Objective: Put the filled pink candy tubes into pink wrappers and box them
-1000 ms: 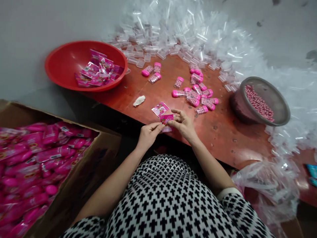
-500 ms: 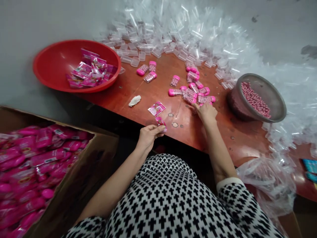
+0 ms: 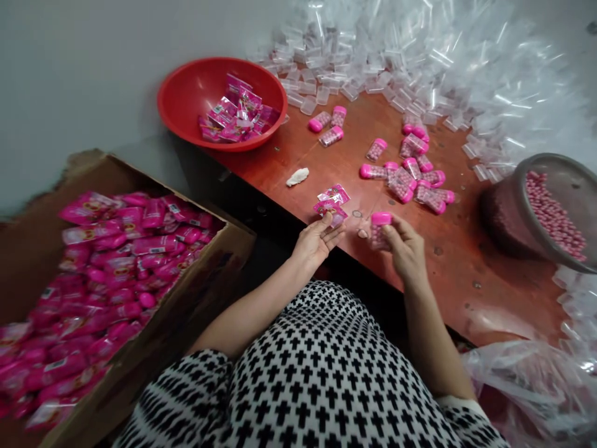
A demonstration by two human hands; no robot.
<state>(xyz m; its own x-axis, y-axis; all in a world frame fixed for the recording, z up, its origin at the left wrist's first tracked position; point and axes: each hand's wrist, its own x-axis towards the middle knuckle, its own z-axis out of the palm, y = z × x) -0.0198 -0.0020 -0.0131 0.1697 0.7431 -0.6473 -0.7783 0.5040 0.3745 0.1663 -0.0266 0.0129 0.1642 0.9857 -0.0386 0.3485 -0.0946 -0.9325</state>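
Between the thumb and fingers of my left hand (image 3: 316,242) is a pink printed wrapper (image 3: 332,210), held at the table's near edge. Another pink wrapper (image 3: 336,193) lies flat just beyond it. My right hand (image 3: 408,249) grips a small clear candy bottle (image 3: 380,230) with a pink cap, upright and filled with pink beads. Several similar capped bottles (image 3: 403,183) lie in a loose group farther back on the reddish table (image 3: 448,261). A crumpled white scrap (image 3: 297,177) rests left of the wrappers.
A red bowl (image 3: 181,93) with pink wrappers stands at the back left. Below it, a cardboard box (image 3: 233,242) holds many wrapped pink bottles. A grey tub (image 3: 504,205) of pink beads is on the right. Clear empty containers (image 3: 420,56) are heaped behind; a plastic bag (image 3: 536,379) hangs front right.
My right hand has picked a pink-capped bottle from the group and brought it back toward my left hand, which still holds the wrapper. The view has turned left.
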